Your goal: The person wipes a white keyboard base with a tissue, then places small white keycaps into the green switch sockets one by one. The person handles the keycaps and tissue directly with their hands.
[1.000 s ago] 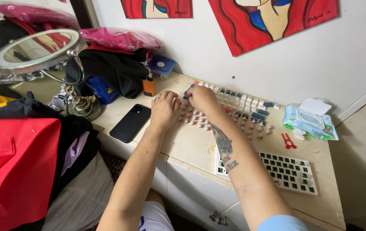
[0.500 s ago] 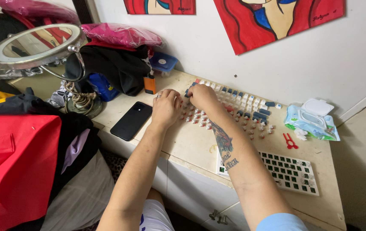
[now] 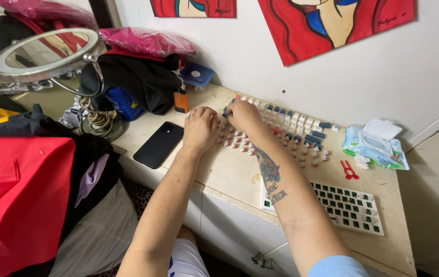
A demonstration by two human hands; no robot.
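Observation:
Both my hands rest at the far left end of rows of blue and white keycaps (image 3: 296,120) laid out on the beige tabletop (image 3: 229,174). My right hand (image 3: 244,117) pinches a dark blue keycap (image 3: 225,111) at its fingertips. Beside it, my left hand (image 3: 199,128) has its fingers curled down among several small red-stemmed key switches (image 3: 237,142); whether it holds one is hidden. A white keyboard plate with green sockets (image 3: 350,208) lies at the table's near edge, partly under my right forearm.
A black phone (image 3: 159,144) lies left of my hands. A round mirror on a stand (image 3: 45,54), a black bag (image 3: 137,82), an orange lighter (image 3: 180,101) and a blue-lidded box (image 3: 196,76) crowd the back left. Red key puller (image 3: 348,169) and wipes pack (image 3: 375,143) sit to the right.
Both hands have stayed at the left end of the keycap rows, with only slight finger shifts. The view has drifted a little.

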